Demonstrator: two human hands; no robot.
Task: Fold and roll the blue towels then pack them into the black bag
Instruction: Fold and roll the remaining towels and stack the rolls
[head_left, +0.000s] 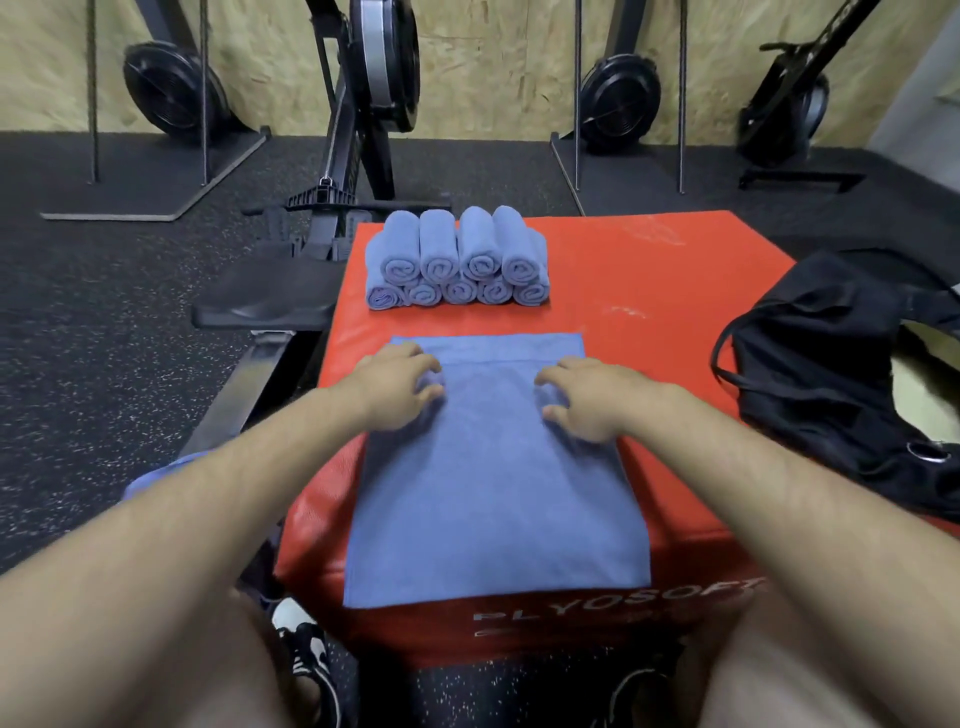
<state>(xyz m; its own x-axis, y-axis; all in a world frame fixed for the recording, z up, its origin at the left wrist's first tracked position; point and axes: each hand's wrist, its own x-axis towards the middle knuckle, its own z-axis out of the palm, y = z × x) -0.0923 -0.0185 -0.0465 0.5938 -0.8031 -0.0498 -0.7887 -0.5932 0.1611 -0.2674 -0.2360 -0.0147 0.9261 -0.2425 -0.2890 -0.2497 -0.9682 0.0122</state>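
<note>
A folded blue towel (493, 488) lies flat along the red box (675, 291), its near end hanging over the front edge. My left hand (395, 387) rests on the towel's far left part with its fingers bent down onto the cloth. My right hand (584, 400) rests the same way on the far right part. Neither hand lifts the cloth. A stack of several rolled blue towels (457, 260) sits at the box's far edge. The black bag (831, 374) lies open at the right of the box.
More blue cloth (156, 478) shows under my left forearm at the left. A rowing machine (291, 291) stands left of the box. Gym machines (618, 104) line the wooden back wall. My shoes (306, 654) are on the dark rubber floor below.
</note>
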